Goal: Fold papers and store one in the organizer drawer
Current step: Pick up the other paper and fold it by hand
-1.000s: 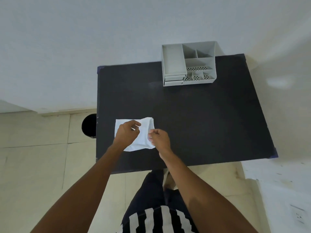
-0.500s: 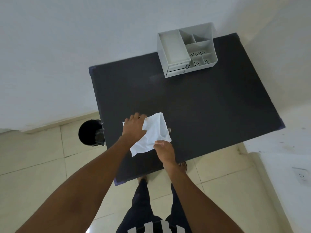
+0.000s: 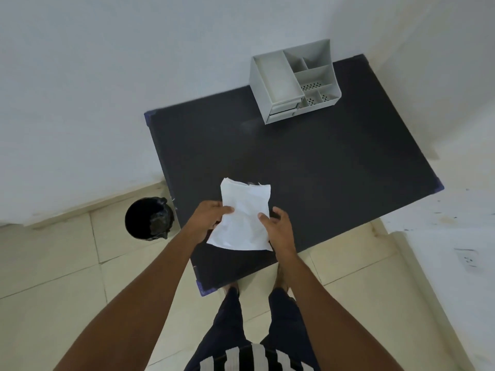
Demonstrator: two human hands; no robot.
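Note:
A folded white paper is held up over the near part of the black table. My left hand pinches its left edge and my right hand grips its right edge, thumbs on top. The paper's far edge shows layered, slightly ragged sheets. A grey desk organizer stands at the table's far edge, with open compartments on its right side and two small drawers, both shut, in its front left.
A black bin lined with a bag stands on the tiled floor left of the table. White walls close in behind and to the right. My legs and feet are at the table's near edge.
The paper has been lifted off the table and turned lengthwise away from me, now held by both hands at its sides. The head view has shifted, so the table looks rotated.

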